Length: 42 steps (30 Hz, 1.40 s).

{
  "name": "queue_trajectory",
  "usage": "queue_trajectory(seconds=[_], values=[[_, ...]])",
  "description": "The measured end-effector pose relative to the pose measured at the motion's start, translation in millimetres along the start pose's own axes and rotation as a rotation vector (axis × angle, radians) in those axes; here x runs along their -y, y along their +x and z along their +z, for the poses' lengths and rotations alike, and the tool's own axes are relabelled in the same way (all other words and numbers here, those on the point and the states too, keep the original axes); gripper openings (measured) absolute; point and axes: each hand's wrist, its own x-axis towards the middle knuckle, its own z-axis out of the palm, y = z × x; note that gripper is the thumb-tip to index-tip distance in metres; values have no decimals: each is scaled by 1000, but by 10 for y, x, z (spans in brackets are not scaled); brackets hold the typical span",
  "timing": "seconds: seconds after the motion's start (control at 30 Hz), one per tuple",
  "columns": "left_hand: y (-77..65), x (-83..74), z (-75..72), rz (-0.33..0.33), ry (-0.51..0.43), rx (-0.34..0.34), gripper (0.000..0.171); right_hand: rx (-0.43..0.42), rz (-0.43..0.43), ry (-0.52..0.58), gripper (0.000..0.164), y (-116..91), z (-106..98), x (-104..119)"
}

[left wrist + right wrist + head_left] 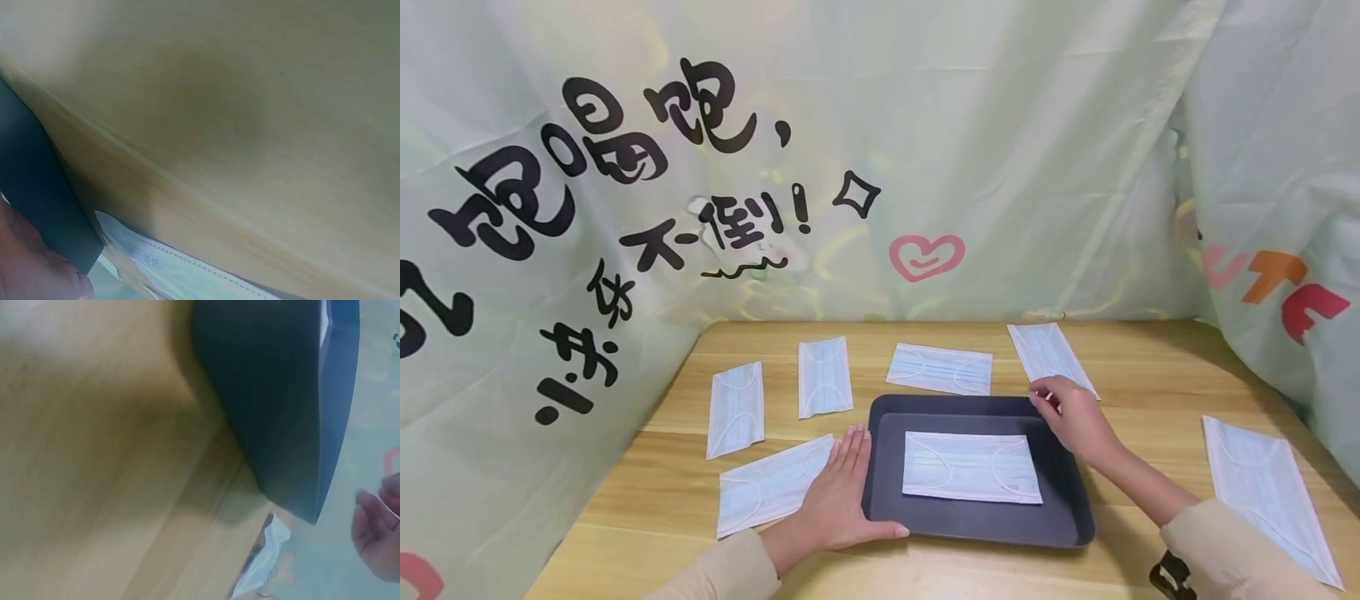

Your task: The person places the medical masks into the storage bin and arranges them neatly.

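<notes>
Where the table [1157, 367] ends, a pale cloth [1037, 167] hangs behind it, marked with black lettering [737, 223], and more cloth closes in on both sides. My dark tray [985, 523] sits on the wood, with one mask [972, 468] lying flat inside, apart from the walls. My left hand [838, 504] is set against the tray's left side, fingers straight and close together, pointing away from me, thumb spread out along the near edge. My right hand [1075, 415] is at the far right corner of the tray, its fingers curled inward; I cannot tell whether their tips pinch anything. Six more masks [940, 368] lie about the tray: four beyond it, one beside my left hand and partly hidden by it, one well off to the right. Of the far four, the rightmost lies slanted just past my right fingertips, and its neighbour is just behind the far rim. Bare wood shows between the tray's right wall and the right-hand mask, crossed by my right forearm [1150, 483], and another strip runs along the near edge.
</notes>
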Motion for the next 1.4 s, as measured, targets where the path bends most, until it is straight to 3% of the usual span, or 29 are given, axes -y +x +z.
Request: queue_trajectory(seconds=[0.2, 0.47, 0.8, 1.2, 1.4], values=[[-1, 1, -6, 8, 6, -8, 124, -175, 0, 46, 12, 69, -88, -128], [3, 10, 7, 6, 6, -4, 125, -240, 56, 93, 17, 199, -238, -325], [5, 9, -1, 0, 8, -13, 124, -308, 185, 149, 25, 302, -201, -526], [19, 16, 10, 4, 17, -20, 124, -297, 436, 192, 33, 196, -2, -785], [14, 19, 11, 1, 12, -12, 125, -230, 567, 178, 37, 140, 59, -879]])
